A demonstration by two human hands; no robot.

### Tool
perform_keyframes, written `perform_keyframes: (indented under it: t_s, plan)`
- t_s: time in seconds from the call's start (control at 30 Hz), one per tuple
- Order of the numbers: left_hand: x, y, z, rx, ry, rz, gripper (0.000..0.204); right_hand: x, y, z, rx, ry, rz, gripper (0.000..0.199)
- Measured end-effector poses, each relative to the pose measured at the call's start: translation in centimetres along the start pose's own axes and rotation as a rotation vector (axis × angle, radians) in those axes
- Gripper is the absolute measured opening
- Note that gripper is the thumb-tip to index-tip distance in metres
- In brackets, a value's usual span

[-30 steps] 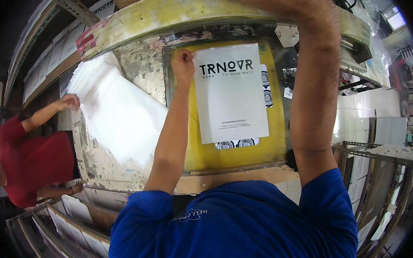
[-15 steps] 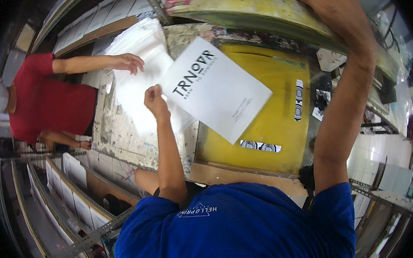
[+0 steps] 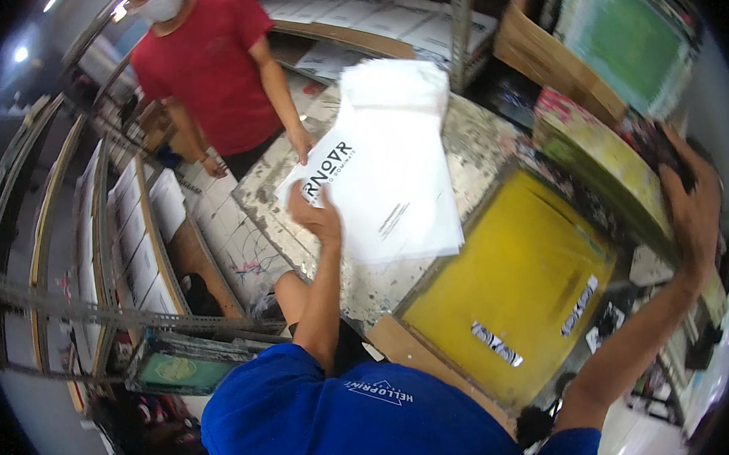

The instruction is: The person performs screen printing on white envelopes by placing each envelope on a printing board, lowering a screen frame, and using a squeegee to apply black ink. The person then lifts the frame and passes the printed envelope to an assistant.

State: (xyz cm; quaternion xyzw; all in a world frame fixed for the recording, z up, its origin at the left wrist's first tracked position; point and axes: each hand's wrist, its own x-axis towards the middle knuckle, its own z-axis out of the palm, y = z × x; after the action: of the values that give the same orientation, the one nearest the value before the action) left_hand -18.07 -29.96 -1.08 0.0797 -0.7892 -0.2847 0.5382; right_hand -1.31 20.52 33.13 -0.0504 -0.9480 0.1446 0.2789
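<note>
Left hand: the left hand (image 3: 317,218) is at the near-left edge of the white printed sheet (image 3: 368,195), fingers drawn together and pinching that edge, the thumb on top beside the large black lettering.
Printed sheet: over the left part of the workbench (image 3: 265,190), between the two people, overlapping a stack of white sheets (image 3: 397,86); its outline partly melts into the white beneath.
Co-worker: a person in a red T-shirt (image 3: 214,69) and a white face mask (image 3: 163,5) stands across the bench corner, one hand (image 3: 300,145) at the sheet's upper-left corner; whether it grips is unclear.
Right hand: the right hand (image 3: 694,204) reaches far right, fingers bent over the end of a yellow-stained wooden beam (image 3: 605,168), next to a dark object (image 3: 650,144); I cannot tell what they grip.
Yellow board: the yellow board (image 3: 503,273) lies right of the stack, bearing two black-and-white patterned strips (image 3: 497,343), set apart near its lower and right edges.
Racks: metal-framed shelving (image 3: 142,243) at left holds white sheets; a green-meshed screen frame (image 3: 631,48) leans at upper right.
</note>
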Motion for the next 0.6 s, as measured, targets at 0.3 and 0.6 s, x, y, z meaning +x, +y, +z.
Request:
perform_keyframes:
  t_s: [0.3,0.6]
  plan:
    - [-11.9,10.5,-1.0,-0.11,-0.74,0.296,0.032,0.9,0.5,0.4,0.031,0.001,0.037,0.047]
    - [-14.9,11.9,0.3,-0.206,-0.861,0.161,0.015,0.6,1.1,0.4,0.233,-0.008,0.064,0.043]
